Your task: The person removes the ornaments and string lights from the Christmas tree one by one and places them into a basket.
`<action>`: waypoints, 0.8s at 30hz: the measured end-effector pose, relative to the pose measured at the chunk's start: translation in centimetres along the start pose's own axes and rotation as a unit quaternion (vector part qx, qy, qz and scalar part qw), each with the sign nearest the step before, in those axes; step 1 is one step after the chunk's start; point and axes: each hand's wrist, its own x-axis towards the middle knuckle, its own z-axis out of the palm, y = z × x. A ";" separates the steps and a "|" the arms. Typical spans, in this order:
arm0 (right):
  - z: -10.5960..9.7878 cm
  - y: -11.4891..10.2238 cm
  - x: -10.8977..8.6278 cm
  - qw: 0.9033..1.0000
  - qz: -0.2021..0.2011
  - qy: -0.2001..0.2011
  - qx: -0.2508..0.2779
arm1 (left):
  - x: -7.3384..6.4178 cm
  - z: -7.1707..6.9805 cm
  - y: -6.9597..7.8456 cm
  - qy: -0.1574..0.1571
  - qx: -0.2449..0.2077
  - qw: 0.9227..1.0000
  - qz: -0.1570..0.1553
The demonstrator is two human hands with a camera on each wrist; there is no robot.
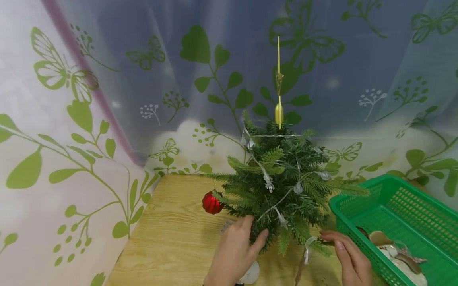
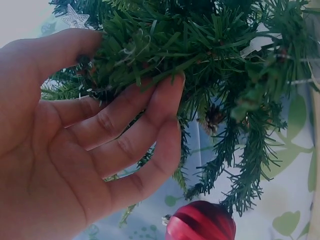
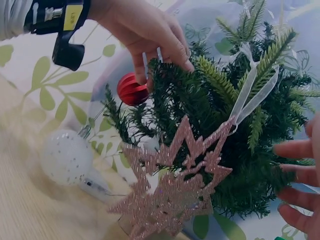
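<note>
Standing on table (image 1: pixel 171 222), tree (image 1: pixel 284 178) looks light, branches (image 2: pixel 215 50) springy; best gripped back from tips. Left hand (image 1: pixel 234 246) curls round branch (image 2: pixel 135 65); right hand (image 1: pixel 352 254), fingers loosely extended, touches outer greenery (image 3: pixel 272 182). Red bauble (image 1: pixel 212 202) hangs left; green basket (image 1: pixel 397 222) right.

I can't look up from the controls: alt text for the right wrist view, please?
A bare left hand holds an artificial dark-green tree by its branches while a bare right hand touches it from the right edge. In front, a glittery pink layered star hangs by a sheer white ribbon. A shiny red ridged ball and silver-speckled white ball are at left.
</note>
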 end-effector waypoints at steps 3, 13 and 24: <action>-0.2 0.7 0.0 0.996 -0.073 -0.049 0.025 | 0.0 0.1 0.3 -0.013 -0.008 1.000 -0.008; 0.4 1.5 -0.1 0.991 -0.117 -0.048 0.036 | -0.2 0.4 1.0 -0.022 -0.002 1.000 0.001; -0.6 0.5 0.6 0.982 -0.109 -0.069 0.140 | -0.2 0.6 0.8 -0.011 0.003 1.000 0.019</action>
